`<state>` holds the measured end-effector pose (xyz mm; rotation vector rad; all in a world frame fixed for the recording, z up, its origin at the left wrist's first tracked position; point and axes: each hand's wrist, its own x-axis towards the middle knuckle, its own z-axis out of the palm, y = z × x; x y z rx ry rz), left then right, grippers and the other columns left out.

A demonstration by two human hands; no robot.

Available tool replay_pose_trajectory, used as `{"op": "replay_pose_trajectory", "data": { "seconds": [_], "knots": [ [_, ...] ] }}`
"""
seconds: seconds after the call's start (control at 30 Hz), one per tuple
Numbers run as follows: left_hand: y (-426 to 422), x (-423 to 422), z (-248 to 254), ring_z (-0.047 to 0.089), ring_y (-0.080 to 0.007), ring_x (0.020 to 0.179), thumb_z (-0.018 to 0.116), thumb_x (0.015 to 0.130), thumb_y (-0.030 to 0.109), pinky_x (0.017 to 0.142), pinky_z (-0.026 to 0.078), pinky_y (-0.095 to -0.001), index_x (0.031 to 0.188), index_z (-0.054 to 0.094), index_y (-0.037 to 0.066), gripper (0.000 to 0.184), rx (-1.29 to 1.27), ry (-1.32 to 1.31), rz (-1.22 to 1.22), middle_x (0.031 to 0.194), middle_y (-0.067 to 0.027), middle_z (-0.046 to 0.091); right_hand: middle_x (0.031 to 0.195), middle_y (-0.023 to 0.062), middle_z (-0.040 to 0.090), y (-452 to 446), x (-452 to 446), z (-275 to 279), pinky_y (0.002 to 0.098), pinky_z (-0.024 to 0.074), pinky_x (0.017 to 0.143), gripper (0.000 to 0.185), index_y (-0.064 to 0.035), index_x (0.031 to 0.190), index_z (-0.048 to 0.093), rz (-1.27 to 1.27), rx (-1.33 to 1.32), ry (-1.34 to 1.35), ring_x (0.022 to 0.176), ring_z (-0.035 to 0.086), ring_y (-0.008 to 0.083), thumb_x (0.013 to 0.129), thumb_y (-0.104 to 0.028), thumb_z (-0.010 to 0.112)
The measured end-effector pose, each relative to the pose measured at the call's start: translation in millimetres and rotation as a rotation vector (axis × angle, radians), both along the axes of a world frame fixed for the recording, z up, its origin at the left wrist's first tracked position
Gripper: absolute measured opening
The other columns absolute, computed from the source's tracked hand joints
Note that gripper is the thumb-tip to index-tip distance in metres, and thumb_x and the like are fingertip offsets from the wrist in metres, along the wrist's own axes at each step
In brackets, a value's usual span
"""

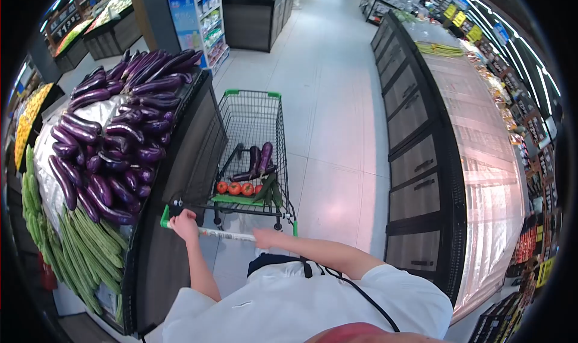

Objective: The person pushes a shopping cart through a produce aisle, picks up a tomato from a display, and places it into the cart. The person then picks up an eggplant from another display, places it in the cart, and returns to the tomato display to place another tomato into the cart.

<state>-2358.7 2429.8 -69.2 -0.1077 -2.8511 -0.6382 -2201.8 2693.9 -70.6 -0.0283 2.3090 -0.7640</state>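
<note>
My left hand (185, 222) is closed round the left part of the shopping cart handle (226, 234), close to its green end. Toward the right of the same bar, my right hand (264, 239) is closed on it too. Ahead of the hands stands the wire shopping cart (250, 94), green at its corners. Inside lie a few purple eggplants (265, 156), a row of red tomatoes (235, 189) and dark green cucumbers (274, 191). The vegetables rest toward the near end of the basket, apart from both hands.
A display stand (180, 162) heaped with eggplants (123, 126) and long green gourds (90, 252) runs close along the cart's left side. Dark cabinets (415, 162) line the right. Between them a pale tiled aisle (331, 114) leads forward, with a counter (253, 21) farther ahead.
</note>
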Motion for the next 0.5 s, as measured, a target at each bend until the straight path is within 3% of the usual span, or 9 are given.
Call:
{"op": "replay_pose_trajectory", "data": {
  "seconds": [0.1, 0.13, 0.2, 0.27, 0.3, 0.33, 0.37, 0.43, 0.5],
  "knots": [
    [26, -15, 7, 0.064, -0.0258, 0.078, 0.062, 0.082, 0.009, 0.115, 0.034, -0.0443, 0.072, 0.07, 0.015, 0.014, -0.235, 0.052, 0.008, 0.073, -0.0056, 0.069, 0.124, 0.0267, 0.063, 9, -16, 15, 0.0477, 0.0531, 0.094, 0.064, 0.0025, 0.131, 0.05, 0.125, -0.211, 0.025, 0.112, 0.064, 0.0417, 0.082, -0.032, 0.073],
    [37, -16, 14, 0.064, -0.0276, 0.102, 0.063, 0.084, 0.013, 0.119, 0.028, -0.0534, 0.079, 0.07, 0.014, 0.009, -0.268, -0.085, 0.043, 0.084, -0.0054, 0.071, 0.131, 0.0263, 0.059, 19, -18, 25, 0.0455, 0.0519, 0.097, 0.073, 0.0027, 0.137, 0.046, 0.138, -0.334, 0.124, 0.116, 0.062, 0.0409, 0.083, -0.036, 0.075],
    [71, 0, 19, 0.048, -0.0322, 0.134, 0.066, 0.083, 0.016, 0.118, 0.021, -0.0654, 0.092, 0.069, 0.013, 0.009, -0.256, -0.146, 0.218, 0.114, -0.0088, 0.068, 0.134, 0.0233, 0.057, 46, -4, 62, 0.0432, 0.0513, 0.098, 0.074, 0.0013, 0.141, 0.043, 0.054, -0.55, 0.285, 0.118, 0.061, 0.0371, 0.085, -0.035, 0.075],
    [113, 27, 23, 0.026, -0.0395, 0.15, 0.07, 0.081, 0.02, 0.115, 0.017, -0.0732, 0.104, 0.065, 0.013, 0.024, -0.337, -0.239, 0.267, 0.143, -0.0124, 0.051, 0.138, 0.0204, 0.054, 96, 7, 95, 0.0408, 0.0507, 0.1, 0.076, -0.0001, 0.144, 0.04, -0.013, -0.773, 0.414, 0.119, 0.061, 0.0334, 0.087, -0.035, 0.075],
    [139, 44, 20, 0.022, -0.0456, 0.15, 0.074, 0.077, 0.02, 0.115, 0.019, -0.0719, 0.107, 0.064, 0.012, 0.032, -0.312, -0.266, 0.305, 0.157, -0.0151, 0.036, 0.138, 0.0173, 0.054, 130, 9, 110, 0.039, 0.051, 0.099, 0.072, -0.002, 0.146, 0.039, -0.05, -0.949, 0.156, 0.118, 0.061, 0.0287, 0.09, -0.031, 0.073],
    [169, 63, 24, 0.023, -0.0494, 0.148, 0.075, 0.076, 0.019, 0.114, 0.021, -0.0712, 0.11, 0.062, 0.012, 0.037, -0.26, -0.316, 0.342, 0.16, -0.0149, 0.031, 0.138, 0.0143, 0.054, 162, 9, 118, 0.0372, 0.0514, 0.097, 0.068, -0.0038, 0.147, 0.038, -0.089, -1.106, -0.115, 0.117, 0.061, 0.024, 0.092, -0.026, 0.071],
    [194, 81, 18, 0.024, -0.0505, 0.147, 0.074, 0.075, 0.015, 0.114, 0.024, -0.069, 0.109, 0.063, 0.011, 0.035, -0.244, -0.335, 0.362, 0.161, -0.0151, 0.03, 0.132, 0.0117, 0.058, 195, 9, 107, 0.0335, 0.0525, 0.094, 0.059, -0.0057, 0.145, 0.043, -0.064, -1.142, -0.145, 0.113, 0.062, 0.0183, 0.095, -0.023, 0.069],
    [226, 101, -3, 0.025, -0.0516, 0.146, 0.073, 0.075, 0.011, 0.115, 0.026, -0.0668, 0.108, 0.063, 0.01, 0.034, -0.244, -0.345, 0.407, 0.162, -0.0154, 0.028, 0.126, 0.0097, 0.061, 264, 6, 76, 0.0307, 0.0529, 0.092, 0.05, -0.0034, 0.14, 0.049, -0.147, -1.043, -0.242, 0.11, 0.062, 0.0167, 0.097, -0.02, 0.068],
    [247, 114, -26, 0.029, -0.0515, 0.142, 0.066, 0.075, 0.001, 0.114, 0.032, -0.0601, 0.105, 0.065, 0.011, 0.031, -0.271, -0.246, 0.383, 0.162, -0.0151, 0.027, 0.118, 0.0078, 0.064, 333, -4, 48, 0.0291, 0.0528, 0.088, 0.042, -0.0041, 0.134, 0.055, -0.174, -0.953, -0.128, 0.106, 0.062, 0.0149, 0.097, -0.02, 0.068]
  ]
}}
